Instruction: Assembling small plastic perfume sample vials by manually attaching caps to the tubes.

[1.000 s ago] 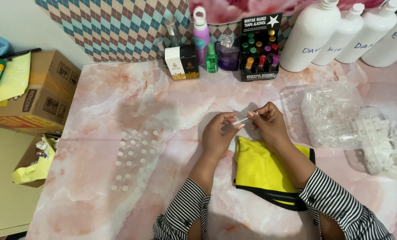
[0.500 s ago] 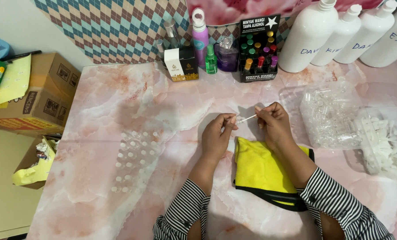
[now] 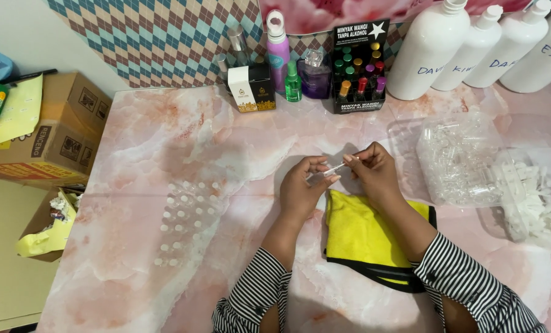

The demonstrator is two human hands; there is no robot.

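My left hand (image 3: 301, 187) and my right hand (image 3: 374, 169) meet above the pink marble table (image 3: 164, 148). Between their fingertips they hold a small clear vial with a thin white stick (image 3: 335, 167). The left fingers pinch the vial's lower end and the right fingers grip the upper end. Below my right wrist a yellow cloth with a black edge (image 3: 368, 237) lies flat. To the left of my hands stand several rows of small clear vials (image 3: 186, 216) on the table.
A clear bag of empty vials (image 3: 457, 157) and a tray of white caps (image 3: 534, 197) lie at the right. Large white bottles (image 3: 473, 46), a black display of small coloured bottles (image 3: 359, 68) and perfume bottles (image 3: 278, 52) line the back. Cardboard boxes (image 3: 59, 129) sit at the left edge.
My hands stay in nearly the same spot. The right fingers have shifted slightly on the thin stick, pressing it toward the vial in the left hand.
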